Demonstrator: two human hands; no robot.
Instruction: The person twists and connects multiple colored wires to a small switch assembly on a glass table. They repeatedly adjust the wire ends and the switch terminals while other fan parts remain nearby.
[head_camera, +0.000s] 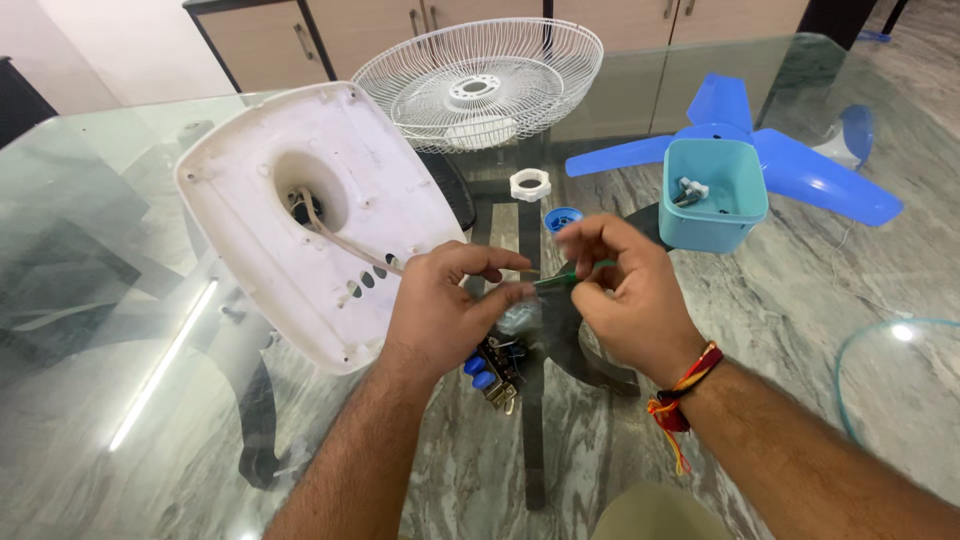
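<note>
White base tilted on the glass tabletop, cord out of its hole. Left hand fingers pinched on a small green part over a switch block; right hand fingers pinched on the same part. Beyond: grille, white nut, blue cap, teal tub, blue blade.

On the worktop, the base lies left of my hands, the grille behind it. The nut and cap sit ahead of me. Right stands the tub, the blade behind it.
</note>
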